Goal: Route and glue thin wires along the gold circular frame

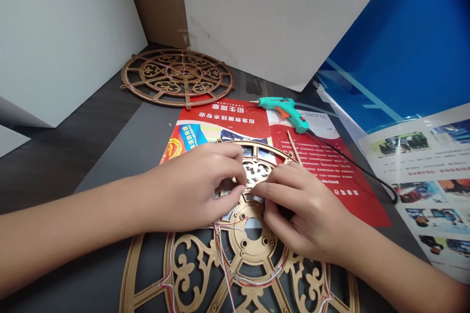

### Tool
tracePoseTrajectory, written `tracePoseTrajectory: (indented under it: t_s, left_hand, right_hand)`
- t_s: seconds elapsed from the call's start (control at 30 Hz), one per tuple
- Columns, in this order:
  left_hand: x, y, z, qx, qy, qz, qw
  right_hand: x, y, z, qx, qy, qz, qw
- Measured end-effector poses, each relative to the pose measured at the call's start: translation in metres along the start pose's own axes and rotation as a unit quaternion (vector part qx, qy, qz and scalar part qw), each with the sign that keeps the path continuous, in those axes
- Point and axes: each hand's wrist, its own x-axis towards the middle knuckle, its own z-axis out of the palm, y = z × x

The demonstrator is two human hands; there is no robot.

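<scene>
A round gold openwork frame with scroll ornaments lies flat in front of me, its near edge cut off by the view. Red and white wires run along its rings and spokes, some loose near the hub. Over the upper part of the inner ring, my left hand pinches thumb and forefinger together on what looks like a thin wire. My right hand meets it from the other side, fingers curled and forefinger tip almost at the same spot. What its fingers hold is hidden.
A second gold frame with wires lies farther back. A teal glue gun rests on a red printed leaflet, its black cord trailing right. Near it lies a thin stick. White panels stand behind; printed sheets are at right.
</scene>
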Motion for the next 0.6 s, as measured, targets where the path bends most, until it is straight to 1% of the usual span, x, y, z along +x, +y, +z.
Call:
tracePoseTrajectory:
  t_s: [0.13,0.27,0.4,0.6]
  left_hand:
    - [0.002,-0.002,-0.013,-0.007,-0.059,-0.006,0.998]
    - [0.003,-0.007,-0.021,-0.018,-0.090,0.002,0.996]
    - [0.002,-0.012,-0.022,-0.022,-0.099,0.012,0.995]
    - [0.001,-0.016,-0.018,-0.013,-0.079,0.027,0.996]
  right_hand:
    - [-0.001,0.001,0.002,0.005,-0.001,-0.001,1.000]
    - [-0.002,0.001,0.002,0.013,-0.007,-0.003,1.000]
    - [-0.001,0.002,0.003,0.038,-0.006,0.013,0.999]
    - [0.001,0.003,0.003,0.107,-0.003,0.040,0.993]
